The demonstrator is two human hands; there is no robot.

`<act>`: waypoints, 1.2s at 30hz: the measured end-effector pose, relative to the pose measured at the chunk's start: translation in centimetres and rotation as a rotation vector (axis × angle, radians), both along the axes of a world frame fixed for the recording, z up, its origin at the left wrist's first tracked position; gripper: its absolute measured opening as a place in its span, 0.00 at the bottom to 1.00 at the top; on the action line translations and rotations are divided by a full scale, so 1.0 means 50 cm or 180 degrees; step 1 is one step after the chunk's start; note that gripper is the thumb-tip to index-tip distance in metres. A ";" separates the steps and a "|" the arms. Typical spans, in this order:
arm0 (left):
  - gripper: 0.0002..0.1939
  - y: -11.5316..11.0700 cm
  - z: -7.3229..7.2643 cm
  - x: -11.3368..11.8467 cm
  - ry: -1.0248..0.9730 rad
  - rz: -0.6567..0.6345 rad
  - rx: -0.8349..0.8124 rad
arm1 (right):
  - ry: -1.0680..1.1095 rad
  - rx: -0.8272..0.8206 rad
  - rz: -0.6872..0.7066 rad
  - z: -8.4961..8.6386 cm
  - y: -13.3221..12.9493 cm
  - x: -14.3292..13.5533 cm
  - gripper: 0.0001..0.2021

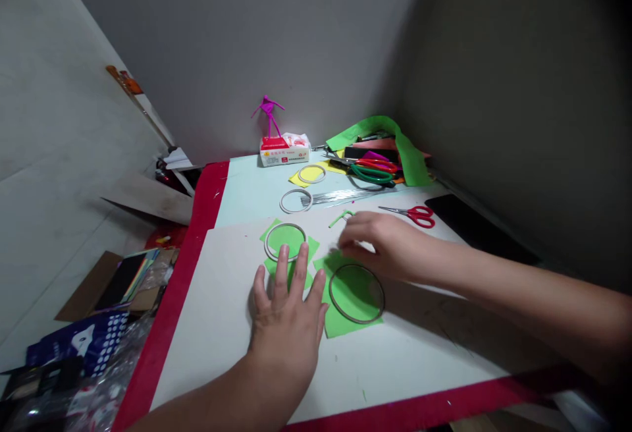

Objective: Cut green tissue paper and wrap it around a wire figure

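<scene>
My left hand (288,310) lies palm down with its fingers spread. Its fingertips reach over the lower edge of a ring (267,241) and small green paper pieces (271,226). Just right of it, a larger green sheet (338,328) lies under a second, darker ring (383,300). Above that sheet is my right hand (378,241), its thumb and fingers curled together in a pinch. Whatever sits between those fingertips is hidden. A thin bent green strip or stick (338,221) lies right behind the right hand's knuckles; I cannot tell whether they touch.
Red-handled scissors (419,216) lie beyond my right forearm, near a black flat object (474,228). Farther back are thin wires (345,196), two more rings (297,211), green-handled scissors (372,174) and a small box (285,155) with a magenta figure (268,110). Walls close off the back.
</scene>
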State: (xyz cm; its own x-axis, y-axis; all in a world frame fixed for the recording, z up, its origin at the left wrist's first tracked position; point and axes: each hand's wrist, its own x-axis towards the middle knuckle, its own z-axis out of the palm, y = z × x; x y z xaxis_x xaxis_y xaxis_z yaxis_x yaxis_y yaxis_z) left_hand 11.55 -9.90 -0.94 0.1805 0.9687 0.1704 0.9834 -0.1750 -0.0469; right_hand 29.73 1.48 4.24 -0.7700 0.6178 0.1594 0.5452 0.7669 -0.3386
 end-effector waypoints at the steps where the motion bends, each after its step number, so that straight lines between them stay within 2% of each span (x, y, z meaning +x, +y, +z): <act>1: 0.19 0.000 0.001 0.000 -0.0003 -0.0005 -0.0021 | -0.0176 -0.0083 -0.0063 -0.008 -0.017 0.014 0.05; 4: 0.19 0.001 0.002 0.000 -0.0009 -0.0044 -0.0024 | -0.0509 -0.0062 -0.0265 -0.038 -0.058 0.038 0.04; 8: 0.18 -0.002 0.002 -0.002 0.0009 -0.0089 -0.0005 | -0.0521 -0.0046 -0.0617 -0.063 -0.077 0.036 0.06; 11: 0.18 -0.004 0.004 -0.004 0.0007 -0.0122 -0.0024 | -0.0558 -0.0013 -0.0798 -0.067 -0.075 0.030 0.05; 16: 0.19 -0.003 0.008 -0.007 -0.0015 -0.0197 -0.0042 | -0.0658 0.0020 -0.0796 -0.068 -0.071 0.028 0.06; 20: 0.19 -0.002 0.006 -0.010 -0.0046 -0.0281 -0.0007 | -0.0500 0.0078 -0.0873 -0.050 -0.064 0.034 0.04; 24: 0.18 0.000 0.006 -0.012 -0.0111 -0.0352 0.0012 | -0.0243 -0.0226 -0.0805 -0.017 -0.056 0.043 0.04; 27: 0.18 0.001 0.007 -0.013 -0.0138 -0.0389 0.0045 | -0.0492 -0.0333 -0.0665 -0.005 -0.056 0.046 0.04; 30: 0.18 0.002 0.008 -0.014 -0.0144 -0.0417 0.0073 | -0.0672 -0.0141 -0.0411 -0.014 -0.060 0.041 0.06; 33: 0.18 0.003 0.008 -0.014 -0.0142 -0.0399 0.0092 | -0.0514 0.0273 -0.0158 -0.037 -0.057 0.027 0.10; 36: 0.18 0.003 0.007 -0.012 -0.0125 -0.0398 0.0116 | -0.0469 0.0549 -0.0187 -0.059 -0.040 0.006 0.10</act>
State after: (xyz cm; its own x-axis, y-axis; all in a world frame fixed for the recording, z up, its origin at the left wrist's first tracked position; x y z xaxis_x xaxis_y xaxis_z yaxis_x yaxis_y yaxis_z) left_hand 10.93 -9.74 -0.57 0.2918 0.9321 0.2143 0.9553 -0.2951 -0.0173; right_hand 30.04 -0.54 1.27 -0.7563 0.6356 0.1551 0.6245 0.7720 -0.1189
